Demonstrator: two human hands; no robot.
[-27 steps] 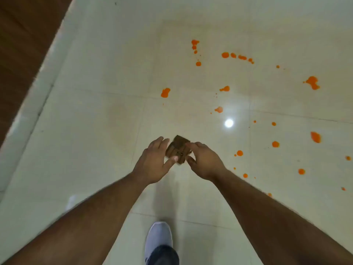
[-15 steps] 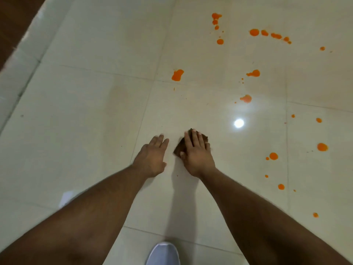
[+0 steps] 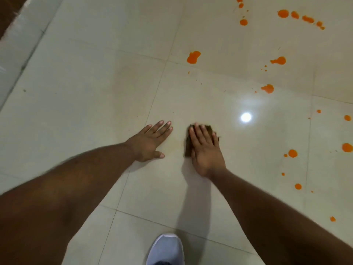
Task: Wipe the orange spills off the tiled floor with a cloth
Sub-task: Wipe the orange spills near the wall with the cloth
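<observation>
A small brown cloth [image 3: 188,147] lies on the pale tiled floor [image 3: 86,96], mostly hidden beneath my right hand [image 3: 205,150], which presses flat on it with fingers together. My left hand [image 3: 150,140] rests palm down on the bare tile just left of the cloth, fingers spread, holding nothing. Orange spills dot the floor ahead and to the right: a blob [image 3: 193,57] beyond the cloth, another [image 3: 267,88] near the light glare, a row of drops [image 3: 295,15] at the top right, and smaller drops [image 3: 292,153] to the right of my right hand.
My grey-white shoe [image 3: 166,249] stands on the tile at the bottom edge. A raised pale skirting [image 3: 13,52] runs along the left, with dark wood [image 3: 9,8] beyond it. A bright light reflection [image 3: 246,117] shines on the floor.
Both hands held the folded cloth above the floor; now the right hand presses it flat on the tile and the left hand has let go and rests on the floor.
</observation>
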